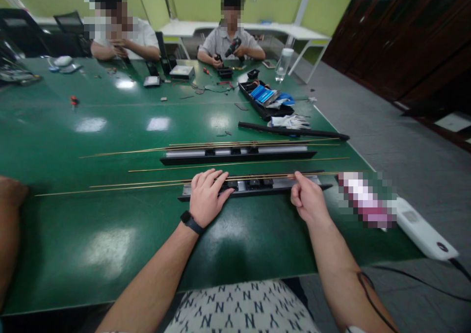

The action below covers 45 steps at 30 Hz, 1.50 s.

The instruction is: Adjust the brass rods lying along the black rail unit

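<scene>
My left hand (208,193), wearing a dark wristband watch (192,222), lies palm down with fingers spread over the left half of a long black-edged strip (243,192) with a silvery inside and black blocks in it. My right hand (308,195) is closed at the strip's right part, its index finger stretched left along thin brass-coloured rods (253,177). Whatever its curled fingers hold is hidden. The rods run lengthwise over the strip and reach far out to the left. Beyond them lies a single rod (239,165), then a second similar strip (239,154) with more rods.
On the right are a white power strip (423,230) with a cable and a blurred pink item (368,200). Farther back lie a black bar (294,131), gloves (290,122) and a black tray (267,108). Two people sit opposite; another person's arm (9,225) rests at left.
</scene>
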Available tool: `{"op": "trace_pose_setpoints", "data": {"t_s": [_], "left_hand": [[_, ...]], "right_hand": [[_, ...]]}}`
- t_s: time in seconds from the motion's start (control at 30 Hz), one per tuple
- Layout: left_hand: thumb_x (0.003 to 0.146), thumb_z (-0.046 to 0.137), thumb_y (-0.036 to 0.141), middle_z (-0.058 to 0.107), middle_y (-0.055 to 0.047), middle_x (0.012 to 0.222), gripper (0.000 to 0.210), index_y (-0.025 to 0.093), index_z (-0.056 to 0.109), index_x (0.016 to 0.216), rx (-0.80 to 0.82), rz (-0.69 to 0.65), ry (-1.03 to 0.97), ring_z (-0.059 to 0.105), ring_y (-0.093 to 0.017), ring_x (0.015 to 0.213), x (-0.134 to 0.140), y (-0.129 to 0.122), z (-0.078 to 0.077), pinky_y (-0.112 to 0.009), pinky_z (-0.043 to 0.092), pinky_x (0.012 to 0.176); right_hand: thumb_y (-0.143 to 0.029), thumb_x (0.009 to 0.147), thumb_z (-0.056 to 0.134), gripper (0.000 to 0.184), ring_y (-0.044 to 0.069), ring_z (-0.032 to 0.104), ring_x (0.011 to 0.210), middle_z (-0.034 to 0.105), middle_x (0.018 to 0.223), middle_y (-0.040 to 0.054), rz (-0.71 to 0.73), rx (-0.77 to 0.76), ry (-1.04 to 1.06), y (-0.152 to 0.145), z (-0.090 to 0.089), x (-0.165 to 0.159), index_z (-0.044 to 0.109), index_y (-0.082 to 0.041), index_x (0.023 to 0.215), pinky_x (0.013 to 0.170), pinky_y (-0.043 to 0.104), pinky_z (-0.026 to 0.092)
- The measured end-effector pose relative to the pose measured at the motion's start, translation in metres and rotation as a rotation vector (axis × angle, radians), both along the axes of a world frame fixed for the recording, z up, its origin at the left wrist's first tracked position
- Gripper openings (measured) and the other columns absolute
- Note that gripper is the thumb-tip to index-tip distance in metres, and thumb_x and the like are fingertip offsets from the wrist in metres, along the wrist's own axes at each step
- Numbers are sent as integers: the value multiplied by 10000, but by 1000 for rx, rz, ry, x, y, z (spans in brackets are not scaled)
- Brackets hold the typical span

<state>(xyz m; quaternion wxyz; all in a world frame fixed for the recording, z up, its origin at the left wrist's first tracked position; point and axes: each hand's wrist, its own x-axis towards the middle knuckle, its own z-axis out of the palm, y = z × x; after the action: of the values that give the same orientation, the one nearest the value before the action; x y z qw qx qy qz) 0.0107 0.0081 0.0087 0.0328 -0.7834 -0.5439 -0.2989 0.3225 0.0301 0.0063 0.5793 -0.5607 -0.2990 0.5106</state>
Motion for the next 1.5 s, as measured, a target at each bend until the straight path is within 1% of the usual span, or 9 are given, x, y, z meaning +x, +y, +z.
{"op": "trace_pose_setpoints", "data": {"t_s": [0.13, 0.33, 0.47, 0.6, 0.77, 1.1, 1.23, 1.5], "left_hand": [[988, 635, 459, 696, -101, 1370, 436, 265, 644, 1377, 10, -2, -5, 580, -307, 1336, 0, 0, 0, -510, 369, 1138], [990, 628, 463, 697, -98, 1369, 436, 266, 642, 1379, 9, 0, 2, 575, -308, 1340, -1, 0, -1, -509, 367, 1143], [990, 626, 465, 694, -99, 1373, 439, 269, 641, 1382, 9, 4, 5, 569, -310, 1347, -1, 1, -2, -511, 359, 1147], [992, 622, 469, 695, -104, 1364, 442, 261, 641, 1382, 22, 2, 10, 575, -309, 1336, -1, 1, -3, -504, 360, 1146], [996, 615, 473, 697, -109, 1354, 446, 247, 644, 1379, 34, 2, 21, 585, -307, 1322, -1, 2, -1, -497, 368, 1135], [985, 638, 461, 699, -108, 1346, 453, 255, 641, 1388, 60, -2, -3, 586, -309, 1321, -1, 3, -4, -500, 365, 1143], [987, 632, 466, 698, -115, 1345, 458, 255, 637, 1393, 62, -2, 2, 585, -314, 1322, -1, 3, -5, -503, 362, 1142], [989, 627, 473, 696, -112, 1348, 461, 253, 634, 1393, 56, 1, 11, 584, -316, 1318, -1, 3, -5, -500, 372, 1130]], "right_hand": [[-506, 792, 838, 363, 60, 322, 261, 518, 431, -55, -10, -5, 28, 1, 1, 0, 630, -209, 808, 277, 185, 224], [-446, 763, 866, 328, 53, 319, 264, 514, 434, -69, -22, -30, 89, 2, 5, -1, 670, -203, 865, 271, 179, 212], [-403, 750, 872, 301, 52, 319, 265, 493, 423, -78, -44, -53, 121, 4, 7, -2, 670, -203, 847, 271, 176, 222], [-374, 759, 856, 264, 53, 315, 265, 486, 423, -76, -68, -58, 120, 5, 10, -4, 677, -195, 834, 271, 171, 217], [-340, 747, 851, 256, 49, 315, 260, 468, 420, -80, -86, -47, 115, 5, 12, -4, 649, -184, 771, 274, 170, 205], [-313, 767, 823, 221, 49, 310, 257, 470, 414, -77, -116, -62, 97, 7, 14, -5, 646, -182, 766, 272, 170, 205], [-299, 782, 806, 192, 47, 303, 257, 459, 413, -78, -107, -65, 101, 7, 16, -4, 664, -169, 780, 274, 167, 199], [-272, 796, 810, 210, 46, 324, 265, 475, 431, -76, -110, -70, 99, 5, 20, -5, 629, -174, 752, 281, 165, 218]]}}
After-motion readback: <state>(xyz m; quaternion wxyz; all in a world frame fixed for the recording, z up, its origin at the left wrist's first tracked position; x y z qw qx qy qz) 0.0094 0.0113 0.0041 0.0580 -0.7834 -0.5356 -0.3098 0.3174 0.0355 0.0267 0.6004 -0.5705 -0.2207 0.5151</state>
